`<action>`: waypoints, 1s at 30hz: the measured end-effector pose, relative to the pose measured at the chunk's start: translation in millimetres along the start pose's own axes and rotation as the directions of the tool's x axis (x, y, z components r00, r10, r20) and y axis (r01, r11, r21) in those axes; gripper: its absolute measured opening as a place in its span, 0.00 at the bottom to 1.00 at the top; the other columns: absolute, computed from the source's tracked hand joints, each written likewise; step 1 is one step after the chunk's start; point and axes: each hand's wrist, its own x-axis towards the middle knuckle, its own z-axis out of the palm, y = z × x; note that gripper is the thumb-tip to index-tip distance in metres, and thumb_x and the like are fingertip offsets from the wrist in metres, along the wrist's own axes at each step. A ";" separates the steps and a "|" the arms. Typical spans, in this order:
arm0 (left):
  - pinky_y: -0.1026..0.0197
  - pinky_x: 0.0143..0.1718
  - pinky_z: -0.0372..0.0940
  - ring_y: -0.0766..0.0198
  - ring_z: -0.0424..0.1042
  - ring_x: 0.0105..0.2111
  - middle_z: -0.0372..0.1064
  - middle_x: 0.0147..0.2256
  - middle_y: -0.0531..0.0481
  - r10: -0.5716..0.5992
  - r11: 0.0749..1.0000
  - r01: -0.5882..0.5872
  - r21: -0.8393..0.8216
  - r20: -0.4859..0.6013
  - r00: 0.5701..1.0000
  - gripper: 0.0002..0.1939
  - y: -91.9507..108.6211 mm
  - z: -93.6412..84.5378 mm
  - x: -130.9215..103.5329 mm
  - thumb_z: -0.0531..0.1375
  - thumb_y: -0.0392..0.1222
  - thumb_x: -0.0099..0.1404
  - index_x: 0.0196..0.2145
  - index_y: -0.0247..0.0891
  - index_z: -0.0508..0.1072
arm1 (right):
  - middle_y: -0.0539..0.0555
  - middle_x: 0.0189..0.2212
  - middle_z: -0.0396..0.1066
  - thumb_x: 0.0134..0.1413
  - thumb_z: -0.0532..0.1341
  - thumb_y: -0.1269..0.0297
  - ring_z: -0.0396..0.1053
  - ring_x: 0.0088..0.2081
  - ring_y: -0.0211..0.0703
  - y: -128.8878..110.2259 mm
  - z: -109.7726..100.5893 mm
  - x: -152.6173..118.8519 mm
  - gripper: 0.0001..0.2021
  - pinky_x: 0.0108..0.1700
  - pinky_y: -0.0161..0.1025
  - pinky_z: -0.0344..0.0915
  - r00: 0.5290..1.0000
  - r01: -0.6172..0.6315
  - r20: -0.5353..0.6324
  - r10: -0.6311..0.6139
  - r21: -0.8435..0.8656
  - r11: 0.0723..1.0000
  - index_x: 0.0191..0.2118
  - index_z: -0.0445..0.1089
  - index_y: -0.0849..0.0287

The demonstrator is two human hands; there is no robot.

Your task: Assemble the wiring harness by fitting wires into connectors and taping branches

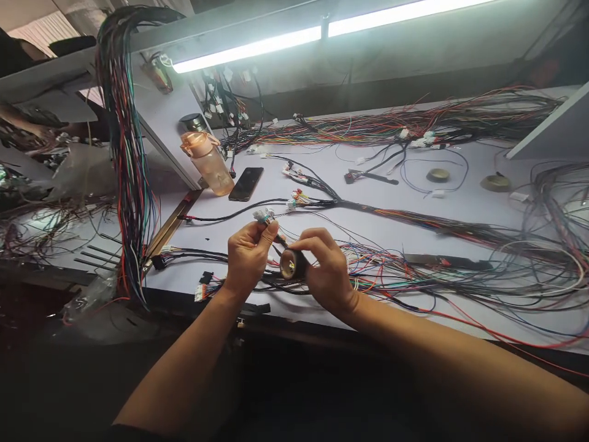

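From the head view, two bare hands work on the wearer's side of one glossy, rectangular phone (pixel 246 184), slightly to its right. The left hand (pixel 248 255) pinches, thumb against fingers, one slim branch just below a cluster of pale plastic connectors (pixel 263 215). The right hand (pixel 329 267) curls its fingers over one dark, ring-shaped tape roll (pixel 300 264) beside that branch; its thumb placement cannot be told. Just left of the phone stands one translucent peach bottle (pixel 209 162) with a black cap; farther left hangs one thick bundle of smooth, multicoloured wires (pixel 120 153). Well right of the phone lie two more rounded rings (pixel 438 175) (pixel 496 182).
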 end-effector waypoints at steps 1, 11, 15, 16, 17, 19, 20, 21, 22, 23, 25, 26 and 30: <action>0.63 0.31 0.66 0.66 0.70 0.25 0.73 0.25 0.51 0.017 1.000 -0.017 -0.019 -0.026 1.000 0.11 -2.2 0.6 -1.2 0.64 0.48 0.59 0.27 0.37 0.75 | 0.53 0.35 0.71 0.58 0.60 0.62 0.68 0.37 0.39 -0.3 -2.1 -0.6 0.05 0.41 0.38 0.62 0.990 -0.138 0.000 0.139 0.111 0.984 0.36 0.70 0.57; 0.60 0.39 0.66 0.62 0.72 0.32 0.74 0.28 0.51 0.298 0.933 -0.323 0.157 0.164 0.940 0.05 12.4 -4.1 -9.4 0.63 0.41 0.61 0.29 0.39 0.77 | 0.45 0.22 0.65 0.49 0.57 0.63 0.58 0.23 0.32 22.5 -1.9 20.6 0.08 0.26 0.31 0.54 0.644 -0.634 0.581 0.498 0.041 0.772 0.31 0.71 0.61; 0.61 0.35 0.66 0.64 0.71 0.28 0.71 0.24 0.52 0.305 0.916 -0.351 0.196 0.233 0.923 0.07 20.3 -2.2 0.5 0.60 0.43 0.64 0.29 0.40 0.75 | 0.48 0.26 0.70 0.52 0.57 0.63 0.63 0.26 0.33 26.6 -11.7 28.2 0.10 0.27 0.32 0.58 0.604 -0.580 0.677 0.421 0.011 0.815 0.36 0.73 0.61; 0.62 0.33 0.66 0.65 0.70 0.27 0.70 0.24 0.53 0.300 0.916 -0.345 0.205 0.218 0.928 0.08 20.4 -2.0 3.3 0.60 0.43 0.64 0.29 0.40 0.74 | 0.50 0.29 0.72 0.53 0.57 0.62 0.66 0.29 0.35 26.5 -17.4 28.9 0.11 0.30 0.33 0.61 0.633 -0.547 0.662 0.401 0.016 0.837 0.39 0.73 0.61; 0.63 0.31 0.65 0.66 0.70 0.25 0.69 0.24 0.53 0.302 0.914 -0.344 0.215 0.204 0.931 0.08 19.9 -1.9 5.7 0.60 0.44 0.63 0.28 0.39 0.73 | 0.52 0.33 0.74 0.54 0.58 0.62 0.68 0.32 0.37 25.5 -23.7 28.9 0.12 0.34 0.35 0.63 0.689 -0.496 0.617 0.380 0.020 0.868 0.41 0.73 0.60; 0.65 0.28 0.63 0.68 0.68 0.23 0.68 0.24 0.53 0.303 0.915 -0.337 0.222 0.175 0.937 0.09 17.6 -1.3 8.8 0.61 0.45 0.62 0.27 0.39 0.72 | 0.54 0.37 0.74 0.56 0.58 0.62 0.69 0.37 0.39 20.3 -36.1 26.3 0.12 0.41 0.38 0.65 0.842 -0.315 0.466 0.270 0.019 0.949 0.43 0.72 0.60; 0.65 0.27 0.62 0.69 0.67 0.22 0.68 0.23 0.54 0.294 0.923 -0.323 0.210 0.160 0.942 0.09 16.2 -0.5 9.5 0.62 0.45 0.62 0.27 0.39 0.72 | 0.55 0.38 0.73 0.56 0.58 0.62 0.69 0.38 0.40 16.1 -40.6 24.1 0.12 0.42 0.40 0.65 0.904 -0.193 0.389 0.175 0.006 0.981 0.43 0.71 0.59; 0.65 0.25 0.61 0.69 0.66 0.21 0.67 0.23 0.54 0.276 0.934 -0.301 0.190 0.149 0.950 0.10 14.9 0.7 9.7 0.62 0.46 0.62 0.27 0.39 0.71 | 0.55 0.40 0.73 0.56 0.58 0.63 0.69 0.40 0.41 11.0 -43.3 21.5 0.11 0.44 0.41 0.65 0.937 -0.061 0.344 0.062 -0.014 0.998 0.44 0.71 0.59; 0.65 0.24 0.60 0.70 0.65 0.21 0.66 0.22 0.55 0.255 0.947 -0.276 0.167 0.139 0.957 0.10 13.9 2.2 9.6 0.62 0.46 0.62 0.27 0.39 0.71 | 0.55 0.41 0.72 0.55 0.59 0.65 0.68 0.42 0.42 5.4 -43.7 18.7 0.11 0.45 0.42 0.64 0.940 0.072 0.337 -0.052 -0.046 0.996 0.44 0.70 0.59; 0.65 0.23 0.60 0.70 0.65 0.20 0.65 0.21 0.55 0.236 0.957 -0.253 0.144 0.129 0.963 0.11 13.3 3.9 9.3 0.62 0.47 0.62 0.27 0.39 0.71 | 0.55 0.43 0.71 0.54 0.59 0.66 0.67 0.44 0.44 0.0 -41.6 16.1 0.12 0.46 0.43 0.63 0.923 0.190 0.356 -0.146 -0.094 0.977 0.45 0.69 0.58; 0.65 0.22 0.59 0.71 0.63 0.19 0.64 0.20 0.56 0.214 0.966 -0.226 0.122 0.104 0.971 0.11 13.6 7.2 8.6 0.62 0.47 0.62 0.26 0.38 0.70 | 0.57 0.46 0.69 0.52 0.59 0.69 0.66 0.46 0.47 -8.9 -31.5 12.1 0.15 0.45 0.44 0.61 0.889 0.330 0.404 -0.216 -0.236 0.914 0.47 0.68 0.59; 0.65 0.22 0.58 0.71 0.62 0.19 0.63 0.20 0.56 0.210 0.968 -0.220 0.121 0.091 0.974 0.12 14.3 8.3 8.2 0.62 0.47 0.62 0.26 0.38 0.70 | 0.57 0.46 0.69 0.52 0.59 0.70 0.65 0.46 0.48 -11.6 -24.6 10.8 0.15 0.44 0.44 0.61 0.888 0.350 0.409 -0.208 -0.309 0.884 0.48 0.68 0.59; 0.66 0.23 0.60 0.71 0.64 0.20 0.65 0.21 0.56 0.179 0.980 -0.182 0.081 0.039 0.983 0.11 15.3 8.3 5.1 0.63 0.48 0.60 0.27 0.38 0.71 | 0.55 0.42 0.69 0.55 0.58 0.71 0.66 0.41 0.45 -12.1 -2.9 6.8 0.09 0.41 0.42 0.59 0.947 0.248 0.292 -0.135 -0.395 0.884 0.42 0.70 0.57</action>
